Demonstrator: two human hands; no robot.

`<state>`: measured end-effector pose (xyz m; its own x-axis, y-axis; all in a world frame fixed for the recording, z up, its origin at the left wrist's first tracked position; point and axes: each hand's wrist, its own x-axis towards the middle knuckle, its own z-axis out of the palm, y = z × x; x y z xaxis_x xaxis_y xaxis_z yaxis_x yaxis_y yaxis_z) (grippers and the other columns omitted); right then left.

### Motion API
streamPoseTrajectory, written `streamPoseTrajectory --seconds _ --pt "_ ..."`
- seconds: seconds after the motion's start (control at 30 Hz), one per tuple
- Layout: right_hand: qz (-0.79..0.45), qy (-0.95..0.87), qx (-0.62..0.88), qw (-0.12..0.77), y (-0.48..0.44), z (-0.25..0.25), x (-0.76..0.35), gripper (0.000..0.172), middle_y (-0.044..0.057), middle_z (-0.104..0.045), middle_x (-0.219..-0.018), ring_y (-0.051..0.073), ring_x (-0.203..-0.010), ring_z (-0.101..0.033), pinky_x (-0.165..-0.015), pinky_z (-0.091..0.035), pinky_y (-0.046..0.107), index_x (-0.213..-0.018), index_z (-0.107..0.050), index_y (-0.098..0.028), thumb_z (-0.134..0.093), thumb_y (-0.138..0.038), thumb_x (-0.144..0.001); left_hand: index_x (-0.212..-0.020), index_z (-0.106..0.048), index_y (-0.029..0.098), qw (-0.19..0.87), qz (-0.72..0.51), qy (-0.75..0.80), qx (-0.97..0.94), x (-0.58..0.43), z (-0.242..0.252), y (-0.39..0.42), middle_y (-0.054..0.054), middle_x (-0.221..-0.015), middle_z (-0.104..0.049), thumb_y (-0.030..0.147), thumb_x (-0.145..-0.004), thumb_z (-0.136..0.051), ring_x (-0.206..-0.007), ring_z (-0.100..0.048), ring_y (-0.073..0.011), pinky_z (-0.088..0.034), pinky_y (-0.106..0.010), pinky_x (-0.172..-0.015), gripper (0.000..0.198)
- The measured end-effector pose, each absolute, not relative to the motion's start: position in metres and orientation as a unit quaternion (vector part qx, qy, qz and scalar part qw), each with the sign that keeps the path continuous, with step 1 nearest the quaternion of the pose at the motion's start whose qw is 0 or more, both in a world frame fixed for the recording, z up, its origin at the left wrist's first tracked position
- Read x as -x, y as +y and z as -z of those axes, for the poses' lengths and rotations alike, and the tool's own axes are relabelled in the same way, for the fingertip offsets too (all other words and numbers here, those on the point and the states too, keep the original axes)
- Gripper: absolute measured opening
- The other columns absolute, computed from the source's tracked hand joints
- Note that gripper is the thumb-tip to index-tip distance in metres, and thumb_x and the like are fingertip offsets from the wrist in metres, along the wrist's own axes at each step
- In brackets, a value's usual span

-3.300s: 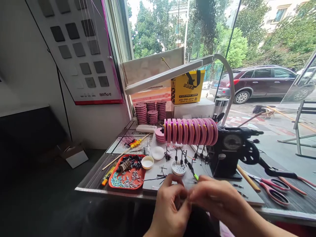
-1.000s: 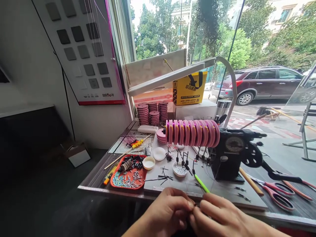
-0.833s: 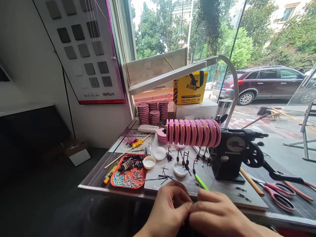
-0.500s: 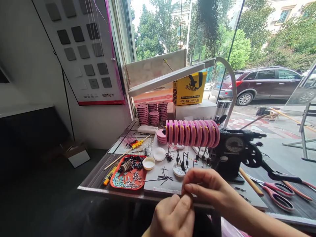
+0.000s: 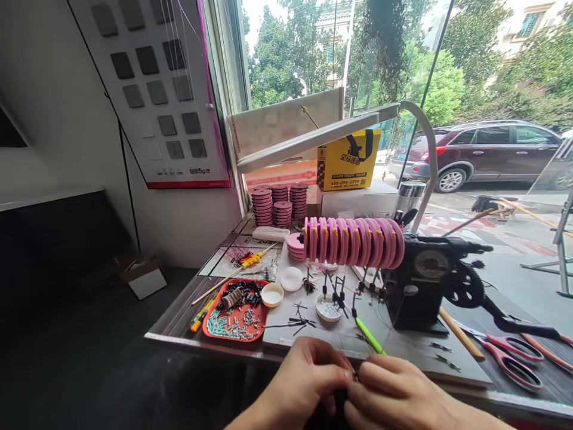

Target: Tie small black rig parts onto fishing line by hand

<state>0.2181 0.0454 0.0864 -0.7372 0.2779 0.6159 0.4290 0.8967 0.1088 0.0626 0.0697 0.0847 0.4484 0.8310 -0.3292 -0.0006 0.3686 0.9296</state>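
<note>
My left hand (image 5: 308, 376) is closed in a pinch at the table's front edge, thumb against the bent index finger. My right hand (image 5: 394, 388) meets it fingertip to fingertip, its fingers curled together. Whatever lies between the fingertips is too small and dark to make out. Just above my right hand, a bright green stick (image 5: 369, 334) slants across the grey board. Over the board hangs a row of pink spools (image 5: 353, 242) on a black hand-cranked winder (image 5: 423, 280). Thin lines with small black pieces (image 5: 341, 298) hang down from the spools.
A red tray (image 5: 206, 331) with beads and small fittings stands left, beside a shallow white dish (image 5: 272, 295). Another dish (image 5: 329, 309) holds clear bits. Scissors (image 5: 514, 361) lie right. Stacked pink spools (image 5: 282, 214) and a white lamp arm (image 5: 313, 137) are behind.
My right hand has come down beside my left, and the left has turned so its fingertips meet the right's. The green stick now shows above my right hand. The view has shifted slightly left.
</note>
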Motion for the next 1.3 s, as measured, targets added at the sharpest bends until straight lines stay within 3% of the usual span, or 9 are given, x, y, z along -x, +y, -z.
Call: streamPoseTrajectory --seconds 0.27,0.4,0.5,0.63,0.7,0.87,1.0,1.13,1.3 --pt "-0.487 -0.638 0.405 0.438 0.064 -0.098 -0.207 0.029 -0.002 -0.056 -0.065 0.012 -0.063 -0.05 -0.058 -0.041 0.021 -0.073 -0.06 -0.017 -0.062 -0.045 -0.081 -0.078 -0.066 0.01 -0.068 -0.512 0.309 -0.799 -0.058 -0.049 0.057 -0.009 -0.073 -0.063 0.001 -0.081 -0.048 -0.053 -0.055 -0.0124 -0.044 -0.023 -0.051 0.02" --pt "-0.562 -0.603 0.374 0.426 0.07 -0.099 -0.206 0.033 -0.004 -0.049 -0.062 0.009 -0.058 -0.041 -0.053 -0.036 0.019 -0.069 -0.056 -0.015 -0.066 -0.046 -0.076 -0.076 -0.067 0.007 -0.232 -0.494 0.197 -0.814 -0.058 -0.05 0.062 -0.01 -0.067 -0.07 -0.004 -0.076 -0.049 -0.045 -0.055 -0.0137 -0.04 -0.025 -0.041 0.021" --pt "-0.463 -0.673 0.389 0.427 0.065 -0.097 -0.213 0.022 -0.002 -0.051 -0.066 0.01 -0.059 -0.044 -0.053 -0.039 0.019 -0.079 -0.057 -0.017 -0.059 -0.038 -0.083 -0.069 -0.067 0.007 -0.077 -0.462 0.217 -0.856 -0.057 -0.062 0.065 -0.012 -0.068 -0.071 -0.003 -0.07 -0.05 -0.049 -0.057 -0.0154 -0.039 -0.026 -0.043 0.02" --pt "-0.125 -0.882 0.291 0.349 0.052 -0.089 -0.224 0.014 0.003 -0.059 -0.076 0.012 -0.06 -0.051 -0.054 -0.044 0.021 -0.084 -0.058 -0.019 -0.046 -0.018 -0.091 -0.054 -0.06 0.015 0.617 -0.338 0.426 -0.568 -0.055 -0.076 0.071 0.002 -0.051 -0.055 0.011 -0.056 -0.057 -0.043 -0.041 -0.0076 -0.034 -0.02 -0.041 0.006" --pt "0.029 -0.932 0.233 0.276 0.047 -0.082 -0.227 0.023 0.003 -0.058 -0.069 0.014 -0.055 -0.049 -0.051 -0.042 0.024 -0.085 -0.061 -0.017 -0.04 -0.012 -0.092 -0.049 -0.057 0.016 0.741 -0.26 0.428 -0.447 -0.056 -0.078 0.076 0.007 -0.04 -0.041 0.014 -0.05 -0.057 -0.037 -0.028 -0.005 -0.028 -0.018 -0.037 0.002" --pt "0.17 -0.927 0.205 0.263 0.045 -0.068 -0.226 0.04 0.002 -0.056 -0.063 0.014 -0.05 -0.046 -0.05 -0.04 0.028 -0.087 -0.063 -0.011 -0.024 -0.01 -0.097 -0.048 -0.054 0.017 0.783 -0.225 0.418 -0.402 -0.058 -0.076 0.081 0.01 -0.037 -0.034 0.017 -0.047 -0.059 -0.037 -0.025 -0.0042 -0.024 -0.017 -0.038 0.005" --pt "0.139 -0.937 0.187 0.261 0.046 -0.076 -0.221 0.048 0.0 -0.057 -0.061 0.013 -0.051 -0.046 -0.047 -0.037 0.026 -0.079 -0.06 -0.017 -0.017 -0.017 -0.1 -0.051 -0.059 0.015 0.74 -0.257 0.434 -0.445 -0.057 -0.077 0.076 0.006 -0.045 -0.047 0.015 -0.049 -0.06 -0.039 -0.034 -0.0055 -0.025 -0.02 -0.039 0.002" --pt "-0.043 -0.904 0.233 0.356 0.048 -0.082 -0.214 0.055 0.0 -0.054 -0.052 0.013 -0.053 -0.046 -0.05 -0.038 0.023 -0.064 -0.056 -0.019 -0.018 -0.034 -0.101 -0.058 -0.063 0.013 0.586 -0.331 0.41 -0.615 -0.053 -0.08 0.069 -0.001 -0.06 -0.057 0.016 -0.062 -0.063 -0.056 -0.049 -0.012 -0.035 -0.023 -0.05 0.006" --pt "-0.388 -0.717 0.403 0.416 0.052 -0.09 -0.207 0.029 0.0 -0.057 -0.067 0.014 -0.064 -0.053 -0.059 -0.042 0.023 -0.071 -0.062 -0.018 -0.055 -0.041 -0.086 -0.063 -0.062 0.015 0.351 -0.438 0.382 -0.734 -0.052 -0.063 0.058 -0.003 -0.072 -0.055 0.026 -0.081 -0.055 -0.056 -0.048 -0.011 -0.035 -0.023 -0.049 0.022"
